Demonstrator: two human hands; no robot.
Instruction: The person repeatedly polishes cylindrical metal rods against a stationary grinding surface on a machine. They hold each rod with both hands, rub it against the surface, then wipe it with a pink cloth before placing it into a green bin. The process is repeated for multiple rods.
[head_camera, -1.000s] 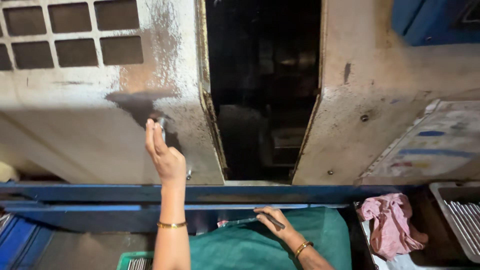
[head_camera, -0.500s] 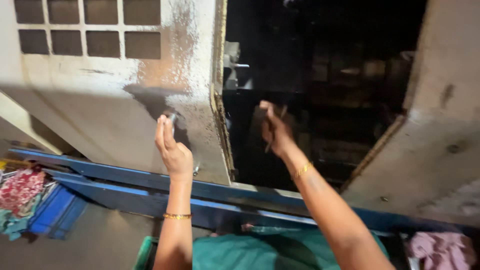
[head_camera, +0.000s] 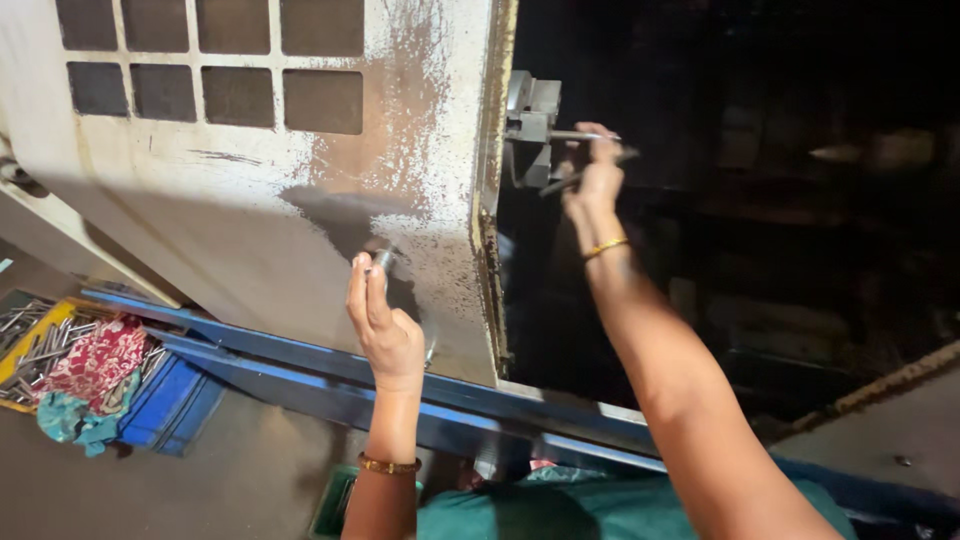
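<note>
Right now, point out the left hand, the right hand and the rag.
left hand (head_camera: 385, 335), head view, back of the hand.
right hand (head_camera: 597, 178), head view, knuckles.
rag (head_camera: 92, 365), head view, red patterned middle.

Dark, unreadable machine interior

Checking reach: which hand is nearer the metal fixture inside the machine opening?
Right. The right hand is at the metal fixture, holding a thin tool beside it. The left hand grips the door handle, lower left.
</note>
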